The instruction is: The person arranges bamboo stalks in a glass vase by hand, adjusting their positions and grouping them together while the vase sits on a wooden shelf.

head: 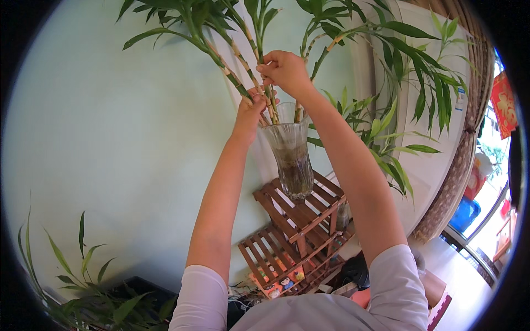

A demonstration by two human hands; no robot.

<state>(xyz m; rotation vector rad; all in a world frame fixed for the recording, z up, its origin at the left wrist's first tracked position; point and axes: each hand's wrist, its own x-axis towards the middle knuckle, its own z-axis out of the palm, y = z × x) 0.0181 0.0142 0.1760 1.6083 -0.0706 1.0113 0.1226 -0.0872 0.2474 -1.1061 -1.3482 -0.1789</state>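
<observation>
Several lucky bamboo stalks (238,85) with long green leaves lean out of a fluted clear glass vase (292,161), which holds murky water. The vase stands on the top shelf of a slatted wooden plant stand (296,213). Just above the rim, my left hand (251,111) is closed around some of the stalks on the left side. Higher up, my right hand (285,70) has its thumb and fingertips together at an upright stalk; whether it grips the stalk is hard to see. Other stalks lean to the right, behind my right forearm.
A pale green wall (124,124) rises at the left. More leafy plants (95,298) fill the lower left corner. At the right are another leafy plant (385,128), a tall white appliance (430,165) and a patterned curtain (451,182). Cables (244,296) lie beside the stand's foot.
</observation>
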